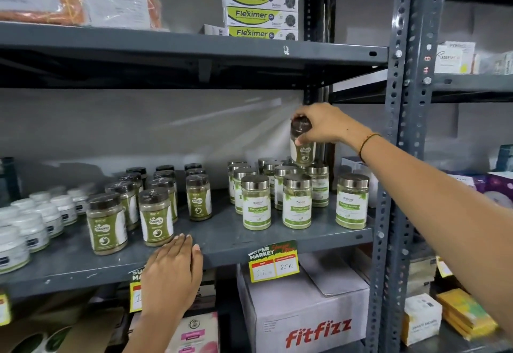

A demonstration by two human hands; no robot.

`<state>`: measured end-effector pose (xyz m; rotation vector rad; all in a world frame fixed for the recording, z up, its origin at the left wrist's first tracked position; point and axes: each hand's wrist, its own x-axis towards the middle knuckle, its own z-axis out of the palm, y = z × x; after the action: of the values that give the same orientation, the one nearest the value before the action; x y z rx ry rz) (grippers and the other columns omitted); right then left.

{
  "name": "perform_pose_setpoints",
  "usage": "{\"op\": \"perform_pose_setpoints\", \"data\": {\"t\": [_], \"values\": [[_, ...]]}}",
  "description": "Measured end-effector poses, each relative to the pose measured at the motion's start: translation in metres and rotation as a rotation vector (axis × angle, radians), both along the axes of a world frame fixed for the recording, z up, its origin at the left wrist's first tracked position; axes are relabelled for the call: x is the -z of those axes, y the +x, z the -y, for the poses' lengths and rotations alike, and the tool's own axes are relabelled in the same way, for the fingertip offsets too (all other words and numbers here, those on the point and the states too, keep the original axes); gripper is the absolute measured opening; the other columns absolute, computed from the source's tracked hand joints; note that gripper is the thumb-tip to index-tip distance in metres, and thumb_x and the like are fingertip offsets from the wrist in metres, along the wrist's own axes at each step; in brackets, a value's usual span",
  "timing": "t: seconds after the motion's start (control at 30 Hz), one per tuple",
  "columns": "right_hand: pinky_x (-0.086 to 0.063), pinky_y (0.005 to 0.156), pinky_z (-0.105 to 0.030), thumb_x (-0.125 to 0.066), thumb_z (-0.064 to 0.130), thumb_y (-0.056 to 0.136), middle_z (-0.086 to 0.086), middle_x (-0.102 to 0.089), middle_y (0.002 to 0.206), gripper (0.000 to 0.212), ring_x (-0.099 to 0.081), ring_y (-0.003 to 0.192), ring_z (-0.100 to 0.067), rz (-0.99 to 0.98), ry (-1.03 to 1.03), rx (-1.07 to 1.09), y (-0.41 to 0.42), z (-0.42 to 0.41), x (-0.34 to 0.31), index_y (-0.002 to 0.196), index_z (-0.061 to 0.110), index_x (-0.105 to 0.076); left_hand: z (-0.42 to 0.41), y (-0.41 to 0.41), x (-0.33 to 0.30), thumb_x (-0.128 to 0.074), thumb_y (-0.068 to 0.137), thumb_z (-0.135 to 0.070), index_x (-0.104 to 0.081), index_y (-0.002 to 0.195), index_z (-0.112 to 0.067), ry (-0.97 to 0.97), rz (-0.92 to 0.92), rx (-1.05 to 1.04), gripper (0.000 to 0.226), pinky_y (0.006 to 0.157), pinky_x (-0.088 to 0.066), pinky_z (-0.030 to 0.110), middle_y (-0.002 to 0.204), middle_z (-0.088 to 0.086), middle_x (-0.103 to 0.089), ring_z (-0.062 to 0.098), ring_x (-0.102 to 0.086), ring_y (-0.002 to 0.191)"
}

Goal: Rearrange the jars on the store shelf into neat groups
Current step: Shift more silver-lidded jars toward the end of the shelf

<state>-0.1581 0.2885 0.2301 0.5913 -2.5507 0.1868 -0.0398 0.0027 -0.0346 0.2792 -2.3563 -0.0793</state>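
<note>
My right hand [327,123] grips the black lid of a Gaska jar [302,147], held in the air above the back of the silver-lidded Moringa jars [277,194]. One more Moringa jar [352,201] stands apart at the right end of the grey shelf [222,236]. Several black-lidded Gaska jars [155,200] stand in rows at the shelf's middle. White jars [36,222] fill the left end. My left hand [172,272] rests flat on the shelf's front edge, fingers together, holding nothing.
A perforated steel upright [399,158] bounds the shelf on the right. The upper shelf [194,47] carries stacked Fleximer boxes [261,0]. Below sit a Fitfizz carton [305,316] and price tags [273,262]. Bare shelf lies between the Gaska and Moringa groups.
</note>
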Motion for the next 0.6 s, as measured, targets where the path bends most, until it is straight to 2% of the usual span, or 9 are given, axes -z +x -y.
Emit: {"op": "perform_pose_setpoints", "data": {"t": [0.17, 0.27, 0.33, 0.4, 0.5, 0.6], "values": [[-0.047, 0.098, -0.038, -0.080, 0.036, 0.075, -0.005, -0.064, 0.128, 0.063, -0.060, 0.116, -0.026, -0.065, -0.063, -0.221, 0.030, 0.048, -0.004, 0.132, 0.020, -0.058, 0.001, 0.001, -0.001, -0.038, 0.091, -0.035, -0.072, 0.105, -0.006, -0.007, 0.001, 0.001, 0.047, 0.093, -0.048, 0.038, 0.107, 0.010, -0.072, 0.022, -0.066, 0.101], [-0.043, 0.094, -0.026, -0.081, 0.034, 0.076, 0.000, -0.064, 0.130, 0.062, -0.059, 0.115, -0.018, 0.053, -0.176, -0.370, 0.041, 0.077, 0.004, 0.132, 0.020, -0.060, 0.000, 0.000, 0.000, -0.038, 0.091, -0.035, -0.072, 0.103, -0.006, 0.006, -0.020, 0.006, 0.046, 0.091, -0.050, 0.038, 0.105, 0.010, -0.072, 0.023, -0.067, 0.100], [-0.041, 0.093, -0.023, -0.081, 0.035, 0.076, 0.003, -0.062, 0.130, 0.062, -0.056, 0.111, -0.012, 0.176, -0.225, -0.444, 0.043, 0.095, 0.014, 0.132, 0.022, -0.060, -0.001, 0.000, 0.000, -0.037, 0.092, -0.035, -0.073, 0.103, -0.007, 0.002, -0.023, 0.008, 0.047, 0.091, -0.050, 0.038, 0.105, 0.010, -0.072, 0.022, -0.067, 0.099], [-0.043, 0.092, -0.025, -0.082, 0.033, 0.076, 0.003, -0.060, 0.128, 0.061, -0.055, 0.109, -0.011, 0.277, -0.223, -0.480, 0.041, 0.114, 0.029, 0.132, 0.022, -0.059, 0.000, -0.001, 0.000, -0.037, 0.092, -0.035, -0.072, 0.104, -0.007, 0.000, -0.019, 0.008, 0.047, 0.092, -0.049, 0.037, 0.106, 0.010, -0.072, 0.022, -0.067, 0.100], [-0.048, 0.099, -0.035, -0.083, 0.026, 0.075, -0.003, -0.062, 0.128, 0.059, -0.059, 0.114, -0.020, 0.414, -0.219, -0.509, 0.032, 0.138, 0.054, 0.129, 0.017, -0.059, 0.000, -0.001, 0.000, -0.036, 0.092, -0.036, -0.072, 0.105, -0.008, -0.007, -0.015, 0.011, 0.047, 0.092, -0.049, 0.037, 0.107, 0.009, -0.072, 0.021, -0.066, 0.102], [-0.046, 0.104, -0.039, -0.083, 0.027, 0.076, -0.005, -0.062, 0.132, 0.062, -0.058, 0.120, -0.023, 0.474, -0.128, -0.487, 0.020, 0.153, 0.071, 0.131, 0.015, -0.057, 0.000, -0.002, 0.000, -0.038, 0.092, -0.035, -0.072, 0.106, -0.008, -0.008, -0.015, 0.015, 0.046, 0.093, -0.049, 0.036, 0.108, 0.009, -0.072, 0.021, -0.066, 0.102]]}}
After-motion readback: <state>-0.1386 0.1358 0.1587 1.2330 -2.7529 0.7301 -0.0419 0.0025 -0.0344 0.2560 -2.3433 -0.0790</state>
